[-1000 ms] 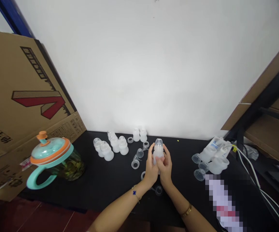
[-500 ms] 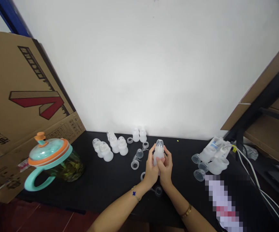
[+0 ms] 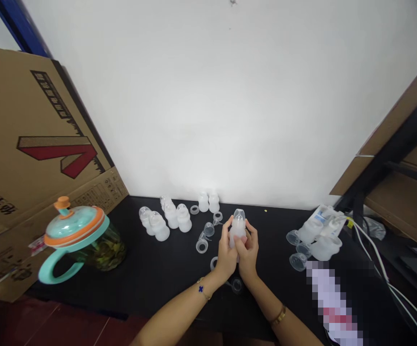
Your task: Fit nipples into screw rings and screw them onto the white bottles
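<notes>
Between my two hands is a small white baby bottle (image 3: 238, 225) with a clear cap, its top leaning away from me. My left hand (image 3: 227, 252) wraps its left side, and my right hand (image 3: 247, 250) closes round the right, both thumbs pressed on the front. Loose clear caps (image 3: 208, 229) and collar rings (image 3: 201, 246) lie just left of my hands. Another ring (image 3: 213, 263) is partly covered by my left wrist. Farther left, several capped white bottles (image 3: 158, 226) stand in a group. Two uncapped-looking bottles (image 3: 203, 202) stand by the wall.
A teal-lidded glass jug (image 3: 100, 247) holding leaves stands at the left before a cardboard box (image 3: 45, 144). To the right are white bottle bodies (image 3: 325, 246), clear caps (image 3: 297, 261), a plastic bag (image 3: 325, 214) and white cables (image 3: 372, 245). The black table (image 3: 157, 283) meets a white wall.
The view has shifted very slightly. My hands keep the same hold on the bottle, and nothing on the table has visibly moved.
</notes>
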Motion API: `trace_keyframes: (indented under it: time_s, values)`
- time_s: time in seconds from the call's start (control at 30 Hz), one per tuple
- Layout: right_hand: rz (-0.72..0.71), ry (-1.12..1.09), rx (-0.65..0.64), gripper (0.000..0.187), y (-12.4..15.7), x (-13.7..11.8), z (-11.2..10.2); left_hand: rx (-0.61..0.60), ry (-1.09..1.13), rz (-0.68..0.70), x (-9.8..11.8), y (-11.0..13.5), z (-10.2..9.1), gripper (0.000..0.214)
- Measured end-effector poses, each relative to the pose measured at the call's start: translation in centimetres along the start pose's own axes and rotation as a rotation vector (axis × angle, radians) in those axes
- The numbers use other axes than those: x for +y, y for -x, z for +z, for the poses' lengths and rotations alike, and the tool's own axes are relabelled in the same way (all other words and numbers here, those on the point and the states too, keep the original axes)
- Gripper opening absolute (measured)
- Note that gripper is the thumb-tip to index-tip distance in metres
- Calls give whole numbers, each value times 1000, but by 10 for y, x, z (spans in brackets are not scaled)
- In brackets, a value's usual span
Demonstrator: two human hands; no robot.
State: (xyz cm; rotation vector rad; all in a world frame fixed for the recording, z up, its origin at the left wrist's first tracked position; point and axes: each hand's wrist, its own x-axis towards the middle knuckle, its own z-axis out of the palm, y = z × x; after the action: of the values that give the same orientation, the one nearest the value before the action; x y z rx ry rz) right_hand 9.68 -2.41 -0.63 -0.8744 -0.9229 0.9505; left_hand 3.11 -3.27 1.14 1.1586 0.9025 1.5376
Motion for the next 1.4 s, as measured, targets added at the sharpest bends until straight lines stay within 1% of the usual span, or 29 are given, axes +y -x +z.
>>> trace_keyframes:
  time_s: [0.23,0.53,1.4]
  values:
    - [19,-31,17,59,0,2,1,-17,8,-27,2,1,1,66]
    - [17,-25,30,56,0,2,1,-4,-38,17,-3,1,-1,61]
    - [28,-25,36,54,-3,2,0,-23,22,-34,-4,0,-2,63]
